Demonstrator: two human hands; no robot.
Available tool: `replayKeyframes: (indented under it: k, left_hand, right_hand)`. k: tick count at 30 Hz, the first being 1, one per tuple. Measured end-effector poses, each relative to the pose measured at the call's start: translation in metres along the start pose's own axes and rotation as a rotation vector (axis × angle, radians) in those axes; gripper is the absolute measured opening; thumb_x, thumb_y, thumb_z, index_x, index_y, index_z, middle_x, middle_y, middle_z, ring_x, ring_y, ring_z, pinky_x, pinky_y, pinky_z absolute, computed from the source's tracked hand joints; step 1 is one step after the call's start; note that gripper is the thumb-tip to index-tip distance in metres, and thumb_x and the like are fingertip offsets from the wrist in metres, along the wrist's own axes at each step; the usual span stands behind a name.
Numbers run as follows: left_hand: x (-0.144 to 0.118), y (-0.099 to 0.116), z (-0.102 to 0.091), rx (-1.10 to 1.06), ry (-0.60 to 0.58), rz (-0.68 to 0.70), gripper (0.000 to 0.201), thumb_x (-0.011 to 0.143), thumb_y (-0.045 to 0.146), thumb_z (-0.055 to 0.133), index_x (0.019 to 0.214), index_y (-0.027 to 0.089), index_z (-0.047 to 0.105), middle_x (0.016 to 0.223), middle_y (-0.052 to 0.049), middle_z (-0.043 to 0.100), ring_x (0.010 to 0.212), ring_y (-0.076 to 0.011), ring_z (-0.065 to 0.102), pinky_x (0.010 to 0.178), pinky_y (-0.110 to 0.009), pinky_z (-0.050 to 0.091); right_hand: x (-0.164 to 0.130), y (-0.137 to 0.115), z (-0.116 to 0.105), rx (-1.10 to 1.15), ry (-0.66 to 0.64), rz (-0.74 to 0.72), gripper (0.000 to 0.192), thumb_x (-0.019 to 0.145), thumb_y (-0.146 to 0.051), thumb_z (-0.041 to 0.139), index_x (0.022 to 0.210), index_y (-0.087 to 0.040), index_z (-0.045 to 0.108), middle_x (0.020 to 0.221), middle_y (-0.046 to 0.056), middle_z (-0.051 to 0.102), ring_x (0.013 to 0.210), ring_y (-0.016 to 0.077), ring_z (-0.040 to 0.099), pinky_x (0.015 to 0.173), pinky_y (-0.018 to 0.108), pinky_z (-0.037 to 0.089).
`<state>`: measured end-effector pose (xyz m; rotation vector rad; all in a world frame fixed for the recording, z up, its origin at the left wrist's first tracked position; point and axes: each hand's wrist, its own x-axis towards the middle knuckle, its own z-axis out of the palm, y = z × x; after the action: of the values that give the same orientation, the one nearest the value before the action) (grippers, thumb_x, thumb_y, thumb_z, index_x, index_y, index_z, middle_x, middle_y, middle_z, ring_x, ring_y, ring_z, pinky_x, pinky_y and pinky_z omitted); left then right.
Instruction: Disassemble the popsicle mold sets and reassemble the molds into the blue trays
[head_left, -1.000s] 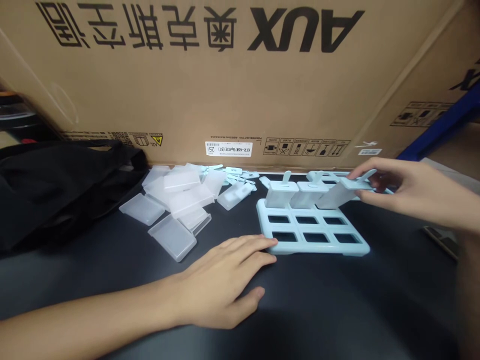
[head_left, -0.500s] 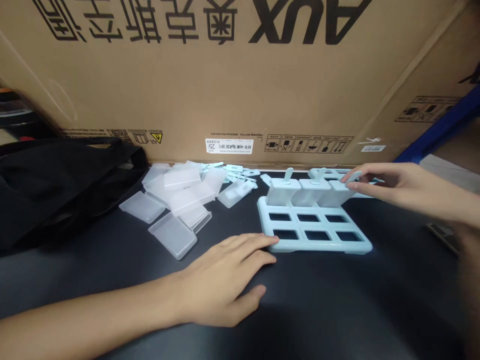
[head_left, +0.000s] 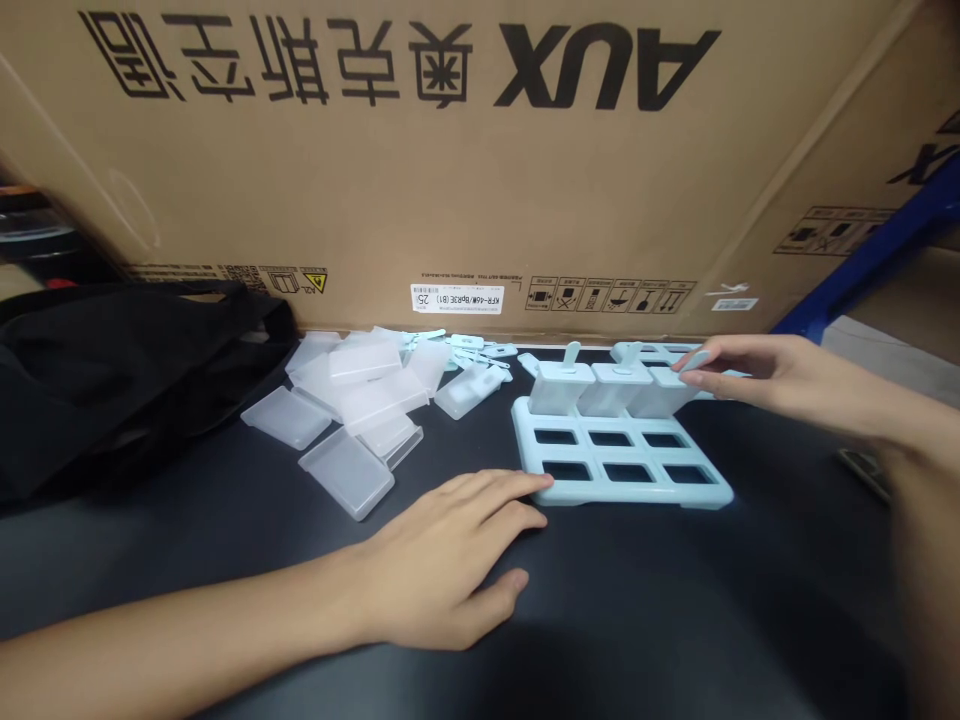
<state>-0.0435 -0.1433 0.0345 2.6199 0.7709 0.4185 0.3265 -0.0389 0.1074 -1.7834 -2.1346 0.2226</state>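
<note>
A light blue popsicle mold rack stands on the dark table. Three translucent popsicle molds with blue lids and upright sticks fill its back row, while the slots in front hold none. My right hand pinches the popsicle stick of the rightmost mold between thumb and fingers. With fingers spread, my left hand lies on the table, its index fingertip touching the rack's front left corner.
Loose clear mold cups lie piled left of the rack, with small blue stick pieces behind. A second blue rack sits at the back. A black bag is at left; a large cardboard box walls the rear.
The view has shifted slightly. My right hand keeps its place at the rightmost mold's stick, and my left hand remains by the rack's corner.
</note>
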Motion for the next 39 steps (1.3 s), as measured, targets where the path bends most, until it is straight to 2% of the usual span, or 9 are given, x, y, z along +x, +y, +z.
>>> replayKeyframes:
  k: [3,7,10,14,18,24,28,33,39]
  left_hand:
    - [-0.002,0.000,0.002,0.002,0.011,0.004,0.041,0.095,0.030,0.053,0.135,0.018,0.051,0.158,-0.012,0.041,0.144,-0.0267,0.043,0.118,-0.045,0.041]
    - [-0.005,-0.002,-0.002,0.068,0.069,0.076,0.038,0.095,0.027,0.051,0.132,0.017,0.052,0.150,-0.013,0.050,0.139,-0.0262,0.047,0.114,-0.043,0.043]
    - [0.002,-0.005,-0.022,0.230,0.105,0.115,0.028,0.097,0.024,0.046,0.121,0.016,0.058,0.130,-0.012,0.065,0.122,-0.0246,0.059,0.107,-0.042,0.046]
    - [0.031,-0.018,-0.065,0.565,0.082,-0.109,0.031,0.100,0.034,0.042,0.112,0.014,0.063,0.109,-0.013,0.070,0.105,-0.0286,0.062,0.096,-0.045,0.048]
    - [0.073,-0.043,-0.089,0.736,-0.082,-0.294,0.045,0.095,0.051,0.049,0.117,0.013,0.062,0.109,-0.016,0.071,0.106,-0.0331,0.064,0.095,-0.046,0.047]
    - [0.117,-0.076,-0.079,0.717,-0.360,-0.441,0.065,0.086,0.056,0.059,0.144,0.028,0.051,0.120,-0.014,0.071,0.101,-0.0343,0.068,0.082,-0.043,0.050]
    - [0.126,-0.079,-0.076,0.652,-0.359,-0.470,0.063,0.084,0.052,0.060,0.143,0.030,0.054,0.118,-0.013,0.072,0.101,-0.0346,0.068,0.081,-0.042,0.051]
    - [0.129,-0.072,-0.088,0.579,-0.395,-0.532,0.065,0.079,0.052,0.064,0.142,0.036,0.056,0.121,-0.011,0.071,0.103,-0.0345,0.067,0.085,-0.044,0.052]
    - [0.131,-0.067,-0.099,0.630,-0.423,-0.506,0.063,0.083,0.061,0.054,0.143,0.042,0.053,0.131,-0.012,0.062,0.101,-0.0357,0.066,0.081,-0.048,0.053]
  right_hand:
    - [-0.001,0.003,0.000,0.117,-0.095,0.004,0.060,0.071,-0.083,0.062,0.082,-0.025,0.070,0.097,0.004,0.074,0.090,0.0265,0.068,0.081,0.039,0.053]
    - [-0.002,0.005,0.001,0.163,-0.051,-0.022,0.047,0.077,-0.071,0.066,0.089,-0.026,0.070,0.104,0.004,0.073,0.092,0.0264,0.068,0.080,0.037,0.052]
    - [-0.003,0.001,0.001,0.152,0.032,-0.035,0.042,0.078,-0.066,0.065,0.093,-0.027,0.069,0.104,0.004,0.073,0.088,0.0266,0.067,0.074,0.037,0.050]
    - [-0.006,-0.008,-0.003,0.165,0.173,-0.008,0.042,0.078,-0.065,0.062,0.092,-0.026,0.068,0.093,0.005,0.072,0.073,0.0235,0.063,0.060,0.035,0.045]
    - [-0.008,-0.012,-0.003,0.176,0.233,-0.035,0.034,0.080,-0.059,0.062,0.089,-0.026,0.067,0.086,0.004,0.070,0.074,0.0231,0.063,0.063,0.034,0.045]
    - [-0.007,-0.007,-0.002,0.140,0.263,-0.087,0.030,0.082,-0.054,0.060,0.085,-0.025,0.067,0.088,0.004,0.071,0.077,0.0238,0.064,0.068,0.037,0.046]
    - [-0.009,-0.006,-0.004,0.106,0.289,-0.122,0.027,0.083,-0.050,0.059,0.083,-0.025,0.066,0.089,0.004,0.070,0.080,0.0240,0.065,0.067,0.035,0.046]
    - [-0.009,-0.004,-0.006,0.048,0.307,-0.157,0.025,0.084,-0.047,0.057,0.080,-0.024,0.066,0.089,0.004,0.070,0.081,0.0235,0.064,0.067,0.035,0.045]
    - [-0.009,-0.003,-0.006,0.027,0.303,-0.180,0.023,0.083,-0.045,0.056,0.080,-0.024,0.065,0.088,0.003,0.069,0.080,0.0225,0.064,0.069,0.035,0.045]
